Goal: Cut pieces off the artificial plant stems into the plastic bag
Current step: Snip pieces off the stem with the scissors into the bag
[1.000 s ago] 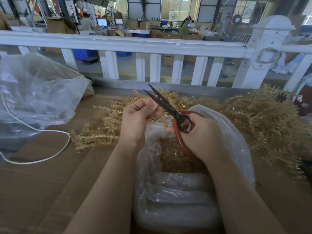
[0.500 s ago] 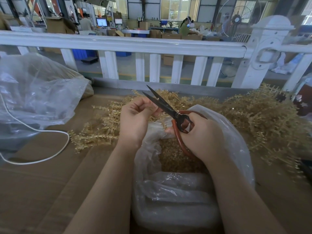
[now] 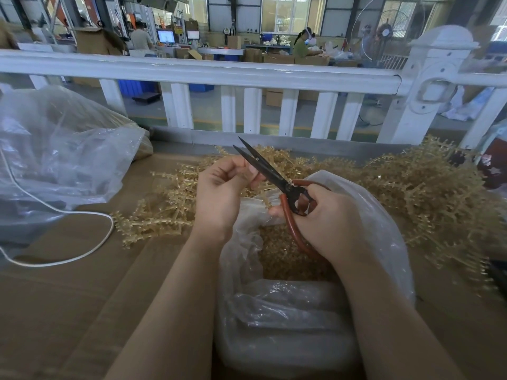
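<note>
My right hand point(image 3: 326, 218) grips black scissors with red handles point(image 3: 267, 170), blades slightly parted and pointing up-left. My left hand point(image 3: 219, 192) pinches a thin golden plastic stem point(image 3: 260, 189) that runs down beside the blades, above the open clear plastic bag point(image 3: 384, 226). Cut golden bits point(image 3: 279, 250) lie inside the bag. A heap of golden artificial plant stems point(image 3: 428, 193) spreads behind and to the right of the bag, and more stems point(image 3: 153, 220) lie left of my left hand.
All of this sits on a brown cardboard surface point(image 3: 68, 311). A large crumpled clear bag point(image 3: 60, 152) and a white cord point(image 3: 82, 242) lie at the left. A white railing point(image 3: 219, 75) runs along the far edge, with a workshop beyond.
Both hands and the scissors have shifted slightly; the blades stay a little parted while my left hand works the stem near them.
</note>
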Demonstrator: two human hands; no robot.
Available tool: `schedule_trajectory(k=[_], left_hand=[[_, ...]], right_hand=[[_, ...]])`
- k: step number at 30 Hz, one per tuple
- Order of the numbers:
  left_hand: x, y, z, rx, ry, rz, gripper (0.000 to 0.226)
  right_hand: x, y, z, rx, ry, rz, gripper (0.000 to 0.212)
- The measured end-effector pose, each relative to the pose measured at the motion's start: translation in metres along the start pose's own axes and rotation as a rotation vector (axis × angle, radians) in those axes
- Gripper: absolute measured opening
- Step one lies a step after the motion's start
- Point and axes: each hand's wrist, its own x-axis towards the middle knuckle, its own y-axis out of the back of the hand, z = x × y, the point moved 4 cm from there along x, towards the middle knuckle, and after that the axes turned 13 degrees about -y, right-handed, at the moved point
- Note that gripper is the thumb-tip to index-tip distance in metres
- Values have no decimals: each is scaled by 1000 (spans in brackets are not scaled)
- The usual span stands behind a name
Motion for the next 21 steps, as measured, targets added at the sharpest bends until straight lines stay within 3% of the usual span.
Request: schedule_trajectory(k=[16, 21], left_hand=[[-1, -1, 2, -6, 1, -1, 16], [-3, -2, -2, -28, 76, 17, 23]], right_hand=[[0, 1, -3, 27, 18, 16, 69], [-2, 1, -6, 71, 4, -12, 73]])
